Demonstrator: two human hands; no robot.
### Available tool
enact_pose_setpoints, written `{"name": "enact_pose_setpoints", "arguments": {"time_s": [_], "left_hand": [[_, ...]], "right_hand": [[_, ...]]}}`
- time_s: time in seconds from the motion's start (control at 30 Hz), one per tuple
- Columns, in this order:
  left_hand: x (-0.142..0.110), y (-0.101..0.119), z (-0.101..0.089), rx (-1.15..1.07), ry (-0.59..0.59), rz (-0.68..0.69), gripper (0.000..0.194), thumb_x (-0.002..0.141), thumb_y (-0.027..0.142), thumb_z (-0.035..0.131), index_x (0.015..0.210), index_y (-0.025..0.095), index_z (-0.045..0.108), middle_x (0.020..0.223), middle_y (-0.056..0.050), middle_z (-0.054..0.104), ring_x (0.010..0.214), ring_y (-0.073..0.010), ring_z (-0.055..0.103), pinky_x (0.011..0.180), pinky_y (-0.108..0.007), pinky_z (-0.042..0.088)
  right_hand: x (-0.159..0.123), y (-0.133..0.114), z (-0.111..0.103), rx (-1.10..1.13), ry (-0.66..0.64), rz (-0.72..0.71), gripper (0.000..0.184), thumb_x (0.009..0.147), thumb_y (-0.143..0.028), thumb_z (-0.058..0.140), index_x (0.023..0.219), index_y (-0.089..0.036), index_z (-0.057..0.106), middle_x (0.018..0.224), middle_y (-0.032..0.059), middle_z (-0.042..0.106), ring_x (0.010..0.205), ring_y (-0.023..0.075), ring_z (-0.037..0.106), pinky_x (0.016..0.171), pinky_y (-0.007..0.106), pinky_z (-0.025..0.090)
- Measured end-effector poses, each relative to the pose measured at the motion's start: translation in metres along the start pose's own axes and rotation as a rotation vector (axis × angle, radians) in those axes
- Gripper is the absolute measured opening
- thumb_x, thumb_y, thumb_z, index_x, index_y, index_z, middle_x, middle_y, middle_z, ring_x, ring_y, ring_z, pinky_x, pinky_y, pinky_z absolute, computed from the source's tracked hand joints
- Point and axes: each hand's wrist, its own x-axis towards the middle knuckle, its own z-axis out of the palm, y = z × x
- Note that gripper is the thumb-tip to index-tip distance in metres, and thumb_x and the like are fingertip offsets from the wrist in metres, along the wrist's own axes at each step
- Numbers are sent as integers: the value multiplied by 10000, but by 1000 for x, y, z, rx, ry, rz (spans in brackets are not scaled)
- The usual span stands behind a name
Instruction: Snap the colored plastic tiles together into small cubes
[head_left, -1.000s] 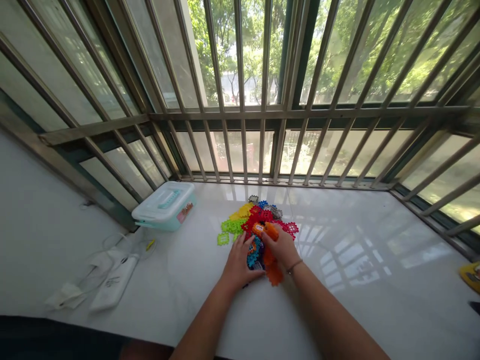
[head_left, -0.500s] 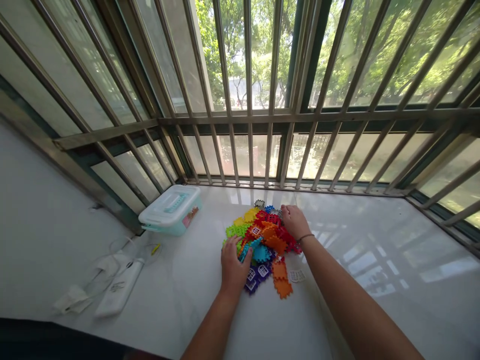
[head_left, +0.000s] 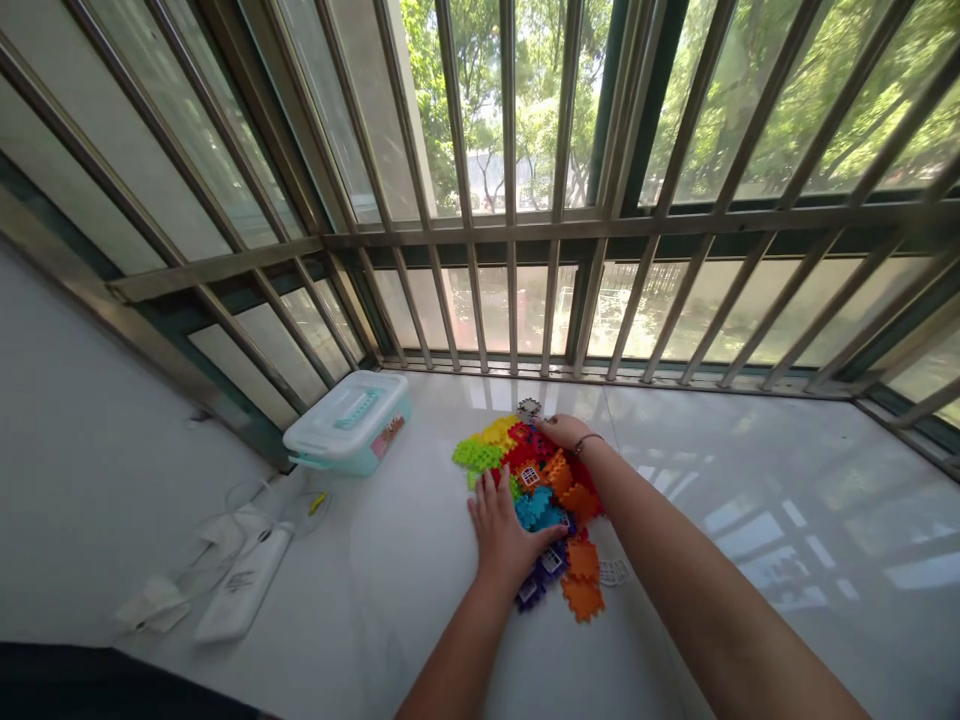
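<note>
A heap of colourful toothed plastic building pieces lies on the white surface. My left hand [head_left: 504, 530], fingers spread, rests on its near left side by the light-blue pieces [head_left: 534, 508] and dark-purple pieces [head_left: 531, 590]. At the far right edge, my right hand [head_left: 566, 432] reaches over red pieces [head_left: 525, 448], fingers bent; whether they grip anything is unclear. A grey piece [head_left: 529, 408] sits just beyond its fingers. Yellow pieces [head_left: 498, 431] and green pieces [head_left: 478, 455] form the left side. Orange pieces [head_left: 583, 597] and a white lattice piece [head_left: 613, 572] lie at the near right.
To the left stands a lidded plastic box [head_left: 349, 425], pale teal and white. Nearer me are a white power strip [head_left: 246, 582], a cable with a yellow part [head_left: 318, 503] and crumpled white material [head_left: 154, 603]. Metal window bars [head_left: 510, 300] border the far side.
My left hand has opened wider, its fingers now spread over the pieces. My right hand has shifted left along the heap's far edge. The view has turned slightly.
</note>
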Motion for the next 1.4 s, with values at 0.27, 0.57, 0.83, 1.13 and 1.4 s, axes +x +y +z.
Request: {"name": "enact_pose_setpoints", "arguments": {"time_s": [0.27, 0.57, 0.83, 1.13, 1.4], "left_hand": [[12, 6, 3, -106, 4, 82, 1332, 678, 673, 930, 1763, 304, 252, 1861, -183, 202, 1722, -450, 115, 1383, -660, 81], [15, -18, 22, -249, 123, 197, 1397, 728, 585, 910, 1801, 216, 94, 1832, -248, 239, 1702, -455, 211, 1375, -682, 170], [8, -32, -2, -273, 35, 188, 1199, 794, 343, 842, 1801, 248, 198, 1858, -197, 185, 1724, -434, 128, 1384, -665, 146], [13, -90, -34, -248, 105, 132, 945, 971, 750, 651, 1728, 259, 371, 1858, -178, 207, 1727, -389, 154, 1377, -612, 213], [149, -71, -65, -114, 110, -301, 688, 1097, 603, 364, 1586, 149, 533, 1746, -267, 424, 1679, -437, 279, 1349, -715, 60]], "right_hand": [[-32, -30, 10, -45, -71, -199, 575, 1026, -738, 572, 1022, -210, 800, 1116, 133, 827, 989, 294, 754, 872, 361, 542], [-139, -32, 29, -57, 150, -643, 218, 1045, -446, 663, 1095, -235, 687, 1044, 70, 750, 1011, 251, 669, 888, 344, 498], [-188, 2, 64, -249, 284, -797, 263, 1062, -422, 683, 1280, -277, 694, 1538, 112, 643, 1455, 342, 542, 1318, 630, 304], [-172, 92, 22, 58, 633, -74, 508, 1111, -531, 426, 1365, -161, 663, 1405, 223, 677, 1430, 354, 574, 1266, 522, 411], [-119, 99, 5, 144, 427, 310, 753, 1054, -615, 498, 1546, -47, 555, 1395, 300, 710, 1307, 371, 702, 1092, 437, 534]]}}
